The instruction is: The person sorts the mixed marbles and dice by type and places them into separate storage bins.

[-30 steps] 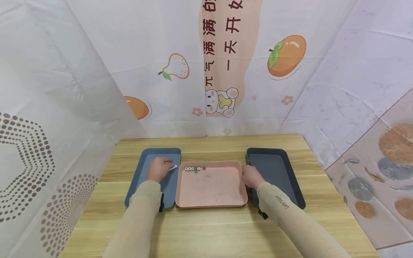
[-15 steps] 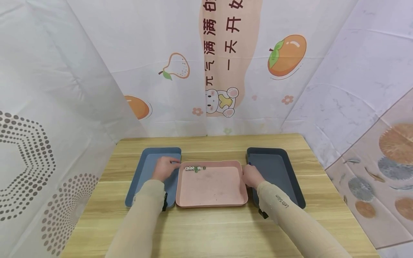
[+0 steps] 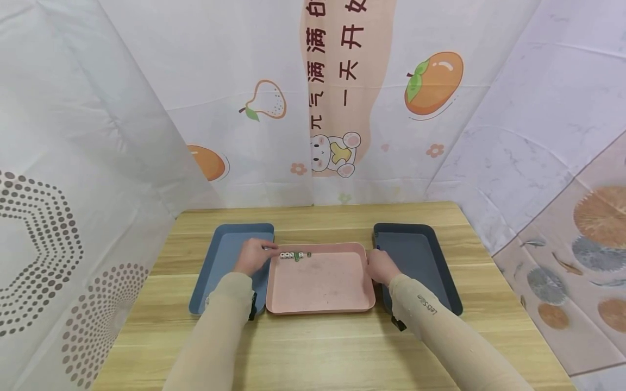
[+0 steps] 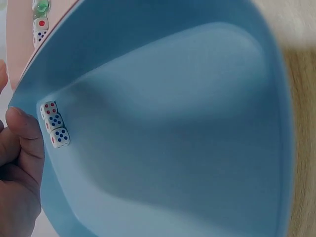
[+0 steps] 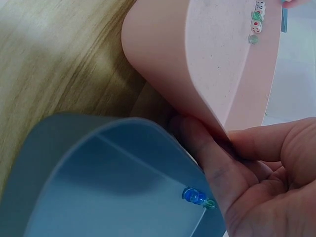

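My left hand (image 3: 251, 256) is over the right rim of the blue tray (image 3: 207, 271). Its thumb and forefinger are apart at the far left corner of the pink tray (image 3: 320, 309), near a row of white dice (image 3: 287, 254). Nothing shows between them, though the left wrist view cuts off the fingertips. Three white dice (image 4: 54, 121) sit lined up in the blue tray's corner. My right hand (image 3: 381, 266) pinches the pink tray's rim at its right side. Green translucent beads (image 5: 253, 39) lie among and beside the dice in the pink tray.
At the right stands a dark blue tray (image 3: 452, 293), with several blue and green translucent beads (image 5: 195, 196) in its corner. All three trays are side by side on a wood-grain table (image 3: 313, 353). A printed curtain (image 3: 215, 81) hangs behind the table.
My left hand has moved right, from over the dice in the blue tray to the pink tray's far left corner. The right hand has stayed at the rim.
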`<state>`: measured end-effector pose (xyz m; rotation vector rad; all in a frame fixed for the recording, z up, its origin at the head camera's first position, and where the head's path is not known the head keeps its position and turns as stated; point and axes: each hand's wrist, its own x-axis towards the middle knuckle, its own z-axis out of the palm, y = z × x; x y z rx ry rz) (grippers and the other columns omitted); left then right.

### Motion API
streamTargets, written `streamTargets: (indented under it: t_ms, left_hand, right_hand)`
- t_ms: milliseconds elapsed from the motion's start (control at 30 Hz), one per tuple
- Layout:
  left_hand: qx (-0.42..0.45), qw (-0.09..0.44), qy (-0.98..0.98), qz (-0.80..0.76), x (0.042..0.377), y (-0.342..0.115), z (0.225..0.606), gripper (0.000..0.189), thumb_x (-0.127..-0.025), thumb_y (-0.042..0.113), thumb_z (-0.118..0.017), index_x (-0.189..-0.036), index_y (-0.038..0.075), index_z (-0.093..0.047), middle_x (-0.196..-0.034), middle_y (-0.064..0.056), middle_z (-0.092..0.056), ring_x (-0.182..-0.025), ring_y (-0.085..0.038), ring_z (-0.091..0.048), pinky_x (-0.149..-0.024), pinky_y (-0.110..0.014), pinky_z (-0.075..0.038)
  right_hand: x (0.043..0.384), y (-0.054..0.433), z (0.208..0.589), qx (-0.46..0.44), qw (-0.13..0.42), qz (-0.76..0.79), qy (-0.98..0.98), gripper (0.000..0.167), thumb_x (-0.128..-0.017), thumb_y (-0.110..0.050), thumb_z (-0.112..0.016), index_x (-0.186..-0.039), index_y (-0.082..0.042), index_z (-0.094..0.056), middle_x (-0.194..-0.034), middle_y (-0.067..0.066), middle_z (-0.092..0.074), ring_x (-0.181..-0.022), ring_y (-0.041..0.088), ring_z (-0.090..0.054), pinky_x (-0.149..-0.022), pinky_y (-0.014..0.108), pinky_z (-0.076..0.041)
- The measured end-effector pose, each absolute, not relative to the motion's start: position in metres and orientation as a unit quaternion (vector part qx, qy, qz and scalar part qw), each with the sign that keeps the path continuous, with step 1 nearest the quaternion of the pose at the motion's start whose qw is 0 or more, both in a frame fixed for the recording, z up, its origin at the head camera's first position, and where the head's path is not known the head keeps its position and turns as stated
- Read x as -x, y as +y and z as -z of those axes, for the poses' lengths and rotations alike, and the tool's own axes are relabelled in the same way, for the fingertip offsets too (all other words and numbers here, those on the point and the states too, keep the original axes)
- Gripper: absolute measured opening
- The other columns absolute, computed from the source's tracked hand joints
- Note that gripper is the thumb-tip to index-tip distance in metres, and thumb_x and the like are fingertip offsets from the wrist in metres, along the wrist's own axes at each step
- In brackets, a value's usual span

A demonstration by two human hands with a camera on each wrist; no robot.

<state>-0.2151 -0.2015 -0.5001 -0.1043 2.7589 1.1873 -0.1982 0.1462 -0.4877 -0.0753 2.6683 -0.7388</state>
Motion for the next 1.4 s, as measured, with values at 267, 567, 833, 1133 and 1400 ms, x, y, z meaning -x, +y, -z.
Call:
streamTargets:
  t_ms: [267, 567, 833, 1133, 1400]
  left_hand:
    - [0.039, 0.087, 0.909, -0.406, 0.214, -0.197, 0.505, 0.022, -0.094, 0.019, -0.075, -0.114, 0.009, -0.08, -0.117, -0.017, -0.073, -0.04, -0.011, -0.041, -0.047, -0.03, -0.044]
    - [0.042, 0.092, 0.905, -0.414, 0.212, -0.197, 0.508, 0.027, -0.094, 0.018, -0.075, -0.119, 0.008, -0.078, -0.12, -0.019, -0.072, -0.04, -0.014, -0.044, -0.045, -0.032, -0.046]
    - [0.05, 0.101, 0.91, -0.399, 0.211, -0.194, 0.506, 0.028, -0.094, 0.018, -0.075, -0.121, 0.009, -0.077, -0.118, -0.018, -0.073, -0.04, -0.014, -0.042, -0.045, -0.032, -0.046]
    - [0.055, 0.106, 0.912, -0.392, 0.212, -0.191, 0.509, 0.03, -0.093, 0.016, -0.076, -0.122, 0.008, -0.076, -0.12, -0.018, -0.072, -0.047, -0.015, -0.049, -0.048, -0.033, -0.047]
    - [0.053, 0.099, 0.922, -0.37, 0.214, -0.189, 0.514, 0.033, -0.09, 0.013, -0.079, -0.122, 0.004, -0.075, -0.118, -0.021, -0.072, -0.075, -0.02, -0.069, -0.058, -0.034, -0.053]
  right_hand:
    - [0.198, 0.146, 0.487, 0.027, 0.183, 0.257, 0.949, 0.032, -0.096, 0.006, -0.047, -0.072, 0.003, -0.069, -0.059, 0.006, -0.06, -0.054, 0.016, -0.055, -0.052, 0.025, -0.043]
    - [0.199, 0.145, 0.487, 0.022, 0.186, 0.254, 0.949, 0.037, -0.097, 0.005, -0.048, -0.064, -0.002, -0.062, -0.056, 0.003, -0.054, -0.053, 0.016, -0.052, -0.051, 0.026, -0.041]
    - [0.199, 0.146, 0.489, 0.02, 0.188, 0.259, 0.947, 0.034, -0.098, 0.004, -0.048, -0.071, 0.002, -0.068, -0.057, 0.003, -0.054, -0.055, 0.016, -0.053, -0.052, 0.026, -0.042]
    - [0.199, 0.147, 0.489, 0.028, 0.183, 0.258, 0.948, 0.035, -0.098, 0.004, -0.048, -0.07, 0.001, -0.067, -0.057, 0.003, -0.056, -0.055, 0.016, -0.054, -0.052, 0.025, -0.042]
    - [0.199, 0.147, 0.488, 0.029, 0.182, 0.254, 0.949, 0.035, -0.099, 0.003, -0.047, -0.07, 0.002, -0.067, -0.057, 0.003, -0.054, -0.054, 0.016, -0.053, -0.051, 0.025, -0.042]
